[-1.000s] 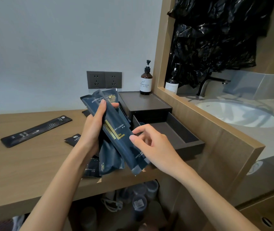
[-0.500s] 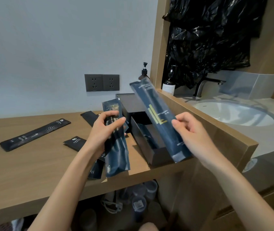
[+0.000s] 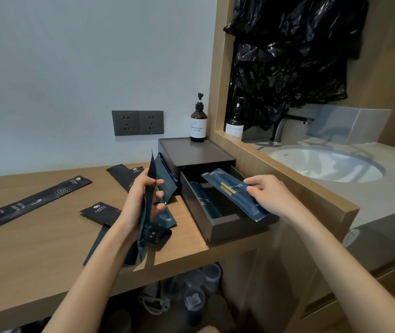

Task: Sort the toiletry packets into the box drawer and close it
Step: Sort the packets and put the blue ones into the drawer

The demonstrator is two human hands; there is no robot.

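Observation:
A dark box (image 3: 196, 152) stands on the wooden counter with its drawer (image 3: 234, 225) pulled out toward me. My right hand (image 3: 270, 195) grips a long navy packet with gold stripes (image 3: 227, 187), lying slanted over the open drawer. One navy packet (image 3: 204, 200) leans inside the drawer along its left wall. My left hand (image 3: 141, 200) holds a bunch of navy packets (image 3: 165, 186) upright, just left of the drawer. More dark packets lie on the counter: a long one (image 3: 38, 200) at the left, a short one (image 3: 100, 212) and another (image 3: 125, 174) farther back.
A brown pump bottle (image 3: 198, 123) stands on the box's back edge. A wooden partition (image 3: 287, 169) runs along the drawer's right side, with a sink (image 3: 326, 164) and tap (image 3: 287, 123) beyond. Wall sockets (image 3: 137, 122) sit behind. Cups and clutter fill the shelf (image 3: 191, 296) under the counter.
My right hand has lowered the gold-striped packet from up in the air down onto the open drawer. My left hand has turned its bunch of packets more edge-on.

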